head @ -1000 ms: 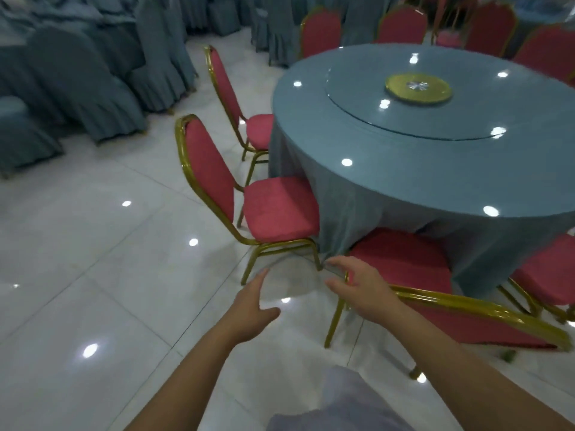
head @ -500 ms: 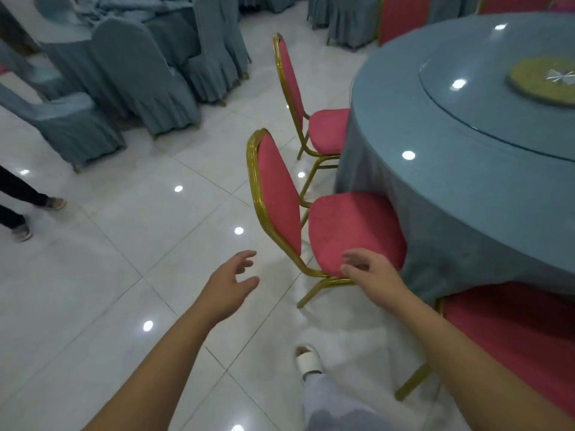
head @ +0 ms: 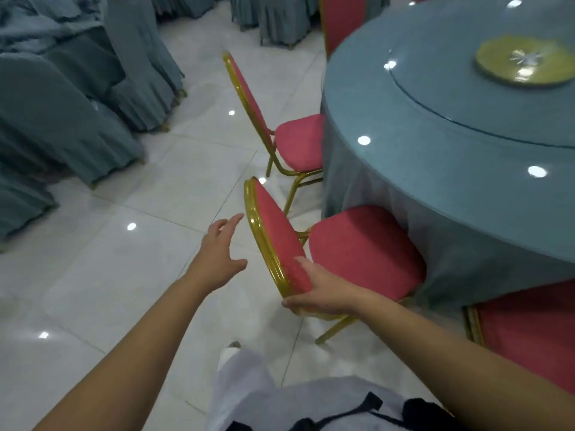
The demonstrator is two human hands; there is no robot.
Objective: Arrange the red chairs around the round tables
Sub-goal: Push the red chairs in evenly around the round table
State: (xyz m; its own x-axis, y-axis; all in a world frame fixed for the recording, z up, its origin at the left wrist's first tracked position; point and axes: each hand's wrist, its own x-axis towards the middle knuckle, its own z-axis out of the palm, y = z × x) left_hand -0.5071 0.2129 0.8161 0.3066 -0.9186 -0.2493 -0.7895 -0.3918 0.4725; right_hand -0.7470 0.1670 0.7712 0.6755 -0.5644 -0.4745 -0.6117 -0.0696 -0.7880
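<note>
A red chair with a gold frame stands with its seat at the edge of the round table, which wears a blue-grey cloth. My right hand grips the near end of this chair's backrest, thumb on the red padding and fingers under the gold rim. My left hand hovers open just left of the backrest, not touching it. A second red chair stands farther along the table. Another red chair shows at the lower right edge.
Many chairs in blue-grey covers crowd the left and back. A glass turntable with a yellow centre lies on the table. White glossy floor tiles stretch between the covered chairs and the table. My own leg and shoe are below.
I have stepped closer to the chair. My right hand has closed on its backrest, and my left hand has risen toward the backrest's left side.
</note>
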